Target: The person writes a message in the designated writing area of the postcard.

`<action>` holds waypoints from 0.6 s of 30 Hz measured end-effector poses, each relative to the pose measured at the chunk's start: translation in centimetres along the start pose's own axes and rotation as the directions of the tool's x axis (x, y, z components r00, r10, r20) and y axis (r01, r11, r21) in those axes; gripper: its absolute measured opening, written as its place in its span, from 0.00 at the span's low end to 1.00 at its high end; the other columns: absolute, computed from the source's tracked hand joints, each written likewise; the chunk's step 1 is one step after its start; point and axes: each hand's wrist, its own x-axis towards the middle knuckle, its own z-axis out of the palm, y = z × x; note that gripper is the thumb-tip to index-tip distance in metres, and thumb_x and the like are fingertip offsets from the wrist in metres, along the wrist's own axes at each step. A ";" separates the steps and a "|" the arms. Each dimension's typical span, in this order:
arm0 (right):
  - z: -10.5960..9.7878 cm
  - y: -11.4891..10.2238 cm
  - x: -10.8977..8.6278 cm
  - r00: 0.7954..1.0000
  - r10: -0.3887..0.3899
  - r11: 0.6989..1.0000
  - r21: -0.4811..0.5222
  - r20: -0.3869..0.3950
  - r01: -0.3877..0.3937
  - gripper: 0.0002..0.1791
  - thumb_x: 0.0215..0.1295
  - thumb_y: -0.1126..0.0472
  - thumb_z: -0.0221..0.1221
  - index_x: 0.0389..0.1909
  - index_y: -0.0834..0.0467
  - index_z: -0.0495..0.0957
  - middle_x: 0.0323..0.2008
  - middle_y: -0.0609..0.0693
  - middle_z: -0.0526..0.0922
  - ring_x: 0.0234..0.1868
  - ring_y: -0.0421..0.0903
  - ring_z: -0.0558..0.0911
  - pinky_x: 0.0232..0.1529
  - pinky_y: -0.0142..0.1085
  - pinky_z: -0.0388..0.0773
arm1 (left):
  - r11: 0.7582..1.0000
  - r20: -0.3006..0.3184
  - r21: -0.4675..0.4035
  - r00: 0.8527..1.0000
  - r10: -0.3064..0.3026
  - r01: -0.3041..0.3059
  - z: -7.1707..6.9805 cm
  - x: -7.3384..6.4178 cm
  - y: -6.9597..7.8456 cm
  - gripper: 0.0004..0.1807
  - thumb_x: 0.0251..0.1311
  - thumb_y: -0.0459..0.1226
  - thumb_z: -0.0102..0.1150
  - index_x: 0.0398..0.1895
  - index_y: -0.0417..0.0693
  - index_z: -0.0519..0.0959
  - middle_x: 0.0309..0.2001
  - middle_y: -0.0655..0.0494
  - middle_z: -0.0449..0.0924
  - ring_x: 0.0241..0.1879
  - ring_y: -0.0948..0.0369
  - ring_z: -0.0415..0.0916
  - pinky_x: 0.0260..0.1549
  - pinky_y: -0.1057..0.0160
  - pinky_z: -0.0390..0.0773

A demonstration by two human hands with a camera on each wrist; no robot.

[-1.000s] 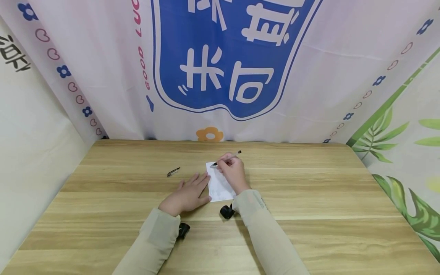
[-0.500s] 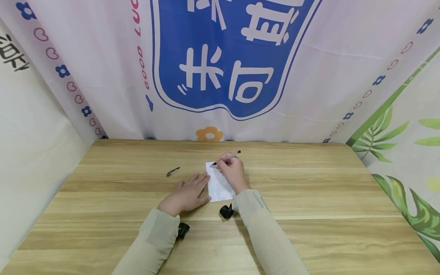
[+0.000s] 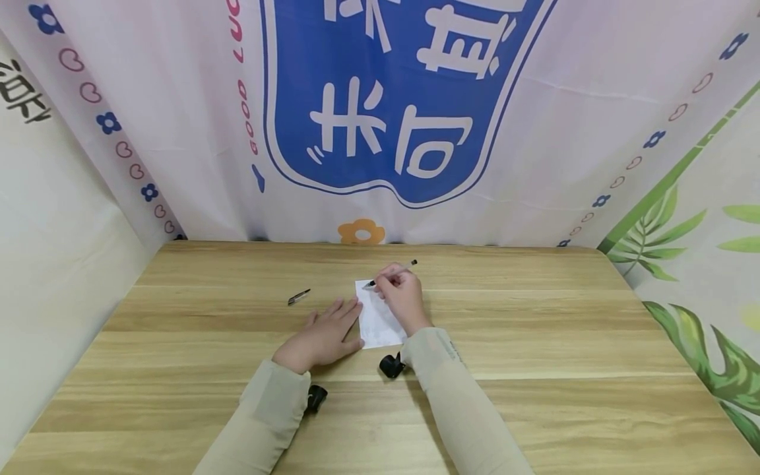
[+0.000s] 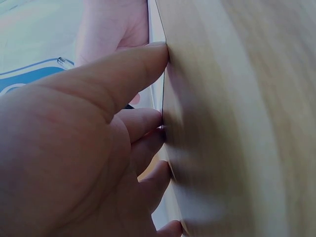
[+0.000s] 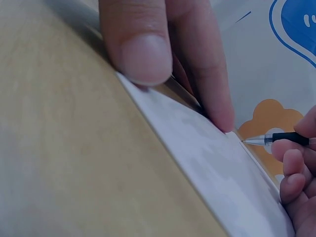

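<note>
From where I stand, the paper (image 3: 380, 326) lies on the worktop (image 3: 534, 330) below the middle of its far edge. The left hand (image 3: 323, 335) rests spread, thumb and fingertips at the sheet's left side, presumably so it can't slide. The right hand (image 3: 402, 293) pinches a pen (image 5: 286, 138), tip at the sheet's far-left corner, a grip that seems meant for control. A pen cap (image 3: 299, 297) lies toward the worktop's far-left corner, likely out of the way.

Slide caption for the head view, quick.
Right grip holds uncapped pen at white paper, left grip touching the paper's edge.
</note>
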 end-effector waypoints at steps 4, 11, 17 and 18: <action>0.0 -0.1 -0.1 1.000 -0.009 1.000 -0.010 0.016 0.010 0.05 0.68 0.74 0.57 0.34 0.74 0.80 0.30 0.71 0.81 0.24 0.46 0.75 0.23 0.26 0.70 | 1.000 -0.002 0.004 1.000 -0.001 0.001 0.1 0.1 -0.1 0.39 0.75 0.47 0.54 0.80 0.41 0.53 0.81 0.47 0.46 0.79 0.42 0.40 0.69 0.27 0.42; -0.1 -0.3 0.0 0.999 -0.022 0.999 -0.034 0.025 0.023 0.05 0.67 0.74 0.57 0.34 0.73 0.80 0.28 0.66 0.81 0.24 0.44 0.75 0.24 0.26 0.71 | 1.000 0.004 -0.007 1.000 -0.003 0.003 0.1 0.2 -0.1 0.39 0.75 0.47 0.54 0.81 0.41 0.53 0.81 0.46 0.45 0.79 0.42 0.39 0.69 0.27 0.41; -0.1 0.2 0.1 1.000 -0.016 0.999 -0.032 0.020 0.016 0.06 0.68 0.73 0.57 0.34 0.73 0.80 0.29 0.67 0.81 0.24 0.46 0.76 0.24 0.26 0.71 | 1.000 0.005 -0.002 1.000 -0.006 0.006 0.0 0.1 -0.1 0.39 0.75 0.47 0.53 0.81 0.42 0.52 0.81 0.47 0.45 0.80 0.43 0.39 0.69 0.27 0.41; -0.1 0.8 0.4 1.000 -0.017 0.999 -0.029 0.014 0.018 0.06 0.68 0.73 0.57 0.34 0.72 0.81 0.29 0.67 0.81 0.25 0.46 0.76 0.24 0.26 0.71 | 1.000 0.005 -0.002 1.000 -0.005 0.005 0.0 0.1 -0.1 0.39 0.75 0.47 0.53 0.81 0.42 0.52 0.81 0.47 0.45 0.80 0.43 0.39 0.69 0.27 0.41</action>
